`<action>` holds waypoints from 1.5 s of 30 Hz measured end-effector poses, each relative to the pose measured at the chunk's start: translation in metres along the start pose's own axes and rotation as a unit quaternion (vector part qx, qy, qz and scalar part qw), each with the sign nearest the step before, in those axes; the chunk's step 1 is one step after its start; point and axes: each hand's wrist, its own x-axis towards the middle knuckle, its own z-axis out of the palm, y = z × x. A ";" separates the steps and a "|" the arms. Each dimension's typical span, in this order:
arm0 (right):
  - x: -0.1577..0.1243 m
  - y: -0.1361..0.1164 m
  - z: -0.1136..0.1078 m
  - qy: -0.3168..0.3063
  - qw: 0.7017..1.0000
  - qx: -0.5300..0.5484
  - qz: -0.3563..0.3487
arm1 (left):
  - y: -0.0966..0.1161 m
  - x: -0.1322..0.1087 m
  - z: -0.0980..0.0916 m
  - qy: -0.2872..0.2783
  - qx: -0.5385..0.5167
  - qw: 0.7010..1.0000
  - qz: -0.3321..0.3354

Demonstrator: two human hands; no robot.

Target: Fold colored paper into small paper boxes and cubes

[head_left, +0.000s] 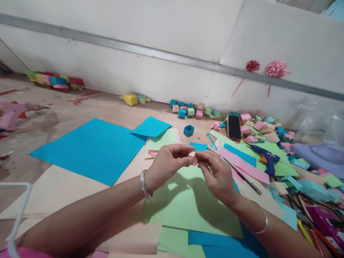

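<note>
Between my two hands is a small folded piece of peach paper (192,157), held above a light green sheet (193,211). The fingers of my left hand (172,159) pinch it from the left, thumb in front. From the other side my right hand (216,172) grips its right edge between thumb and fingers. The fingertips cover part of the piece, so its full shape is hidden. A small open blue paper box (189,130) stands just beyond my hands. Large blue sheets (94,150) lie to the left.
Finished paper cubes (190,111) line the wall. On the right are a phone (234,127), a blue glue gun (266,157), a pen (244,177) and heaped paper pieces (258,125). A pink glue gun (13,114) lies far left; pliers (298,211) sit at lower right.
</note>
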 end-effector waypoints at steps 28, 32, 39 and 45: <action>-0.001 0.006 -0.007 0.036 0.958 -0.148 -0.243 | 0.007 -0.005 -0.001 -0.050 -0.135 0.977 -0.160; 0.005 0.002 -0.015 0.039 0.951 -0.140 -0.274 | 0.007 -0.007 0.000 -0.050 -0.146 0.973 -0.173; 0.006 0.007 -0.018 -0.015 0.954 -0.132 -0.267 | 0.004 -0.007 0.002 -0.034 -0.144 0.979 -0.140; 0.001 0.003 -0.007 -0.035 0.991 -0.032 -0.127 | 0.002 -0.009 0.003 -0.015 -0.081 0.996 -0.046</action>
